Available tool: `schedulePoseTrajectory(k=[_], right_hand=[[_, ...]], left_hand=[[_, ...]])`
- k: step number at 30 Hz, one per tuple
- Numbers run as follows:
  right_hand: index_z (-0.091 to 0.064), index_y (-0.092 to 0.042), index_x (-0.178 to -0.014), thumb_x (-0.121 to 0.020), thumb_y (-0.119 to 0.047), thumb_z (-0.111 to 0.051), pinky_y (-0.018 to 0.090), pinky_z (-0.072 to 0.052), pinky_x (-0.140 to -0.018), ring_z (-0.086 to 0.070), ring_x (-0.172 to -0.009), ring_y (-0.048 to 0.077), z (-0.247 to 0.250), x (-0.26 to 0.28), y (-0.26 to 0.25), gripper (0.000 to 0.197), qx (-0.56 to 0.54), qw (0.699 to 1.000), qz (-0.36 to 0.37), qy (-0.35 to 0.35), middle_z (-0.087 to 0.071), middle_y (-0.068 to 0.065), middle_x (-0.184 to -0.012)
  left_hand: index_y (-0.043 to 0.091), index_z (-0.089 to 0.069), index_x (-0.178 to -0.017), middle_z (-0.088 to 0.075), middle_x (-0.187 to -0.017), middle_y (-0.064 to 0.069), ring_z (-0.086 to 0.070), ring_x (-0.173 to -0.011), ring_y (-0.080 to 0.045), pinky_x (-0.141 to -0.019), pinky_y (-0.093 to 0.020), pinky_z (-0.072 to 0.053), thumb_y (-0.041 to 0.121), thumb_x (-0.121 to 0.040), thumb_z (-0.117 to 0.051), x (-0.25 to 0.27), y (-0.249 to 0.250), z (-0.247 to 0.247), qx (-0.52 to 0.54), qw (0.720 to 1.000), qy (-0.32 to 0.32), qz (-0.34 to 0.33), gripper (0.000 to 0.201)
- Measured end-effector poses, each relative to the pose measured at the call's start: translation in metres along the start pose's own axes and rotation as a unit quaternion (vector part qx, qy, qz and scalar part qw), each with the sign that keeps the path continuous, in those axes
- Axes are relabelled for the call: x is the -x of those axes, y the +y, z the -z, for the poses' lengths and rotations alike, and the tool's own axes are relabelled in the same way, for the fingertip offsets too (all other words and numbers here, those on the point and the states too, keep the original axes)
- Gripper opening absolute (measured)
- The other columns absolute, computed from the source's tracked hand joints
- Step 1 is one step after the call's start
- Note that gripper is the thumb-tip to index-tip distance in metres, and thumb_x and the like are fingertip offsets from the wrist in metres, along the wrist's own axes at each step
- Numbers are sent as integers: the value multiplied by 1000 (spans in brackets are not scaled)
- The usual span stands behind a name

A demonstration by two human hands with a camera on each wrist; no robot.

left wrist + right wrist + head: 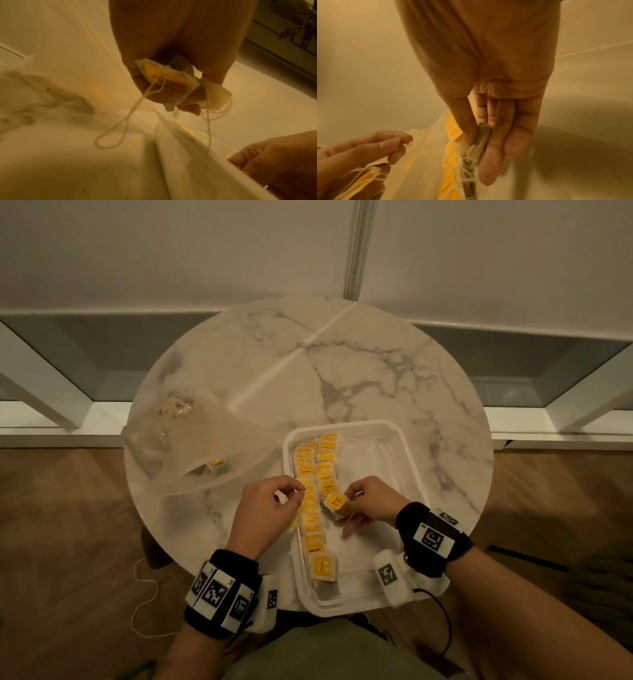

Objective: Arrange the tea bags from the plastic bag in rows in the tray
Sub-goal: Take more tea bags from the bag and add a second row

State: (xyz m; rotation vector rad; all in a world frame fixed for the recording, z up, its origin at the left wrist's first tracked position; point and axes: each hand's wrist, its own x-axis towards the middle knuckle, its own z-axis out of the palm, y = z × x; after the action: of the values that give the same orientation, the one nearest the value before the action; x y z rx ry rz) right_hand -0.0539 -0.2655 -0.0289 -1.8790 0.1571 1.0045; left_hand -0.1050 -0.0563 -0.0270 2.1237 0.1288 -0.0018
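Over the clear tray (404, 440), the right hand (368, 501) pinches a tea bag (336, 502) between its thumb and fingers. That tea bag has a yellow tag and sits at the near end of the second row (325, 465). Just beside it, the left hand (270, 508) holds more tea bags (171, 77) in its curled fingers, and their strings (120, 124) hang down in loops. This hand is above the left edge of the tray. Inside the tray, the first row (313, 518) of yellow tea bags runs along the left wall, from the far end to the near end. The second row lies right next to it and is shorter. On the left, the plastic bag (191, 453) lies on the round marble table (342, 364), near the tray, with a tea bag or two inside.
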Motion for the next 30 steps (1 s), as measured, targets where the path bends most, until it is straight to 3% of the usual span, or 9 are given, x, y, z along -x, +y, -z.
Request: schedulePoseTrajectory(k=[4,7,10,12,15,19,25,30], right_hand=[[-56,-8,-84,-89,-18,-70,21,-44,-40,-69,-53,26,-9,-6,-1,18,57,997,-30,30,-74,18,-79],[-56,-12,-76,-86,-32,-72,20,-43,-39,-65,-47,20,-12,-8,-4,28,166,982,-39,75,-71,10,-70],[-62,-13,-74,-81,-41,-75,37,-60,-61,-72,-64,27,-11,-13,-6,32,229,969,-42,78,-69,5,-68],[-65,-9,-75,-81,-39,-75,43,-62,-69,-73,-68,29,-10,-15,-6,32,232,969,-48,65,-69,7,-67],[-67,-6,-78,-85,-37,-71,40,-62,-70,-70,-61,26,-11,-19,-7,31,247,965,-55,61,-69,7,-64],[-65,-9,-71,-90,-37,-64,38,-59,-71,-63,-52,21,-11,-25,-9,34,247,965,-52,67,-67,5,-59],[-58,-15,-71,-89,-51,-60,35,-57,-72,-62,-53,18,-13,-23,-10,40,314,944,-51,87,-66,1,-61],[-64,-11,-76,-88,-53,-62,33,-56,-65,-61,-52,19,-10,-17,-11,43,305,948,-56,75,-67,2,-63]], left_hand=[[34,-74,-78,-67,-73,12,-62,-66,-10,-61,-30,-50,20,-84,-72,4,-10,-4,4,1000,-9,7,16],[34,-73,-78,-68,-74,13,-63,-72,-7,-63,-28,-50,19,-84,-72,7,-15,-5,1,1000,-19,16,16],[33,-74,-78,-68,-75,12,-62,-75,-5,-63,-23,-49,17,-84,-71,8,-16,-5,-5,1000,-23,19,17],[32,-74,-79,-68,-75,12,-61,-77,-4,-62,-17,-46,17,-84,-71,8,-16,-5,-7,999,-26,20,17],[34,-72,-77,-68,-75,12,-61,-77,-3,-61,-13,-42,15,-84,-71,7,-16,-4,-1,999,-31,15,21],[35,-71,-77,-68,-76,11,-61,-78,-4,-62,-17,-44,14,-83,-71,7,-17,-4,-3,999,-35,4,23],[35,-71,-77,-67,-75,12,-61,-79,-5,-63,-13,-42,13,-83,-71,7,-19,-4,-7,999,-33,-10,23],[31,-73,-79,-67,-76,12,-62,-77,-7,-64,-24,-47,14,-83,-70,7,-21,-3,-3,999,-34,-14,18]])
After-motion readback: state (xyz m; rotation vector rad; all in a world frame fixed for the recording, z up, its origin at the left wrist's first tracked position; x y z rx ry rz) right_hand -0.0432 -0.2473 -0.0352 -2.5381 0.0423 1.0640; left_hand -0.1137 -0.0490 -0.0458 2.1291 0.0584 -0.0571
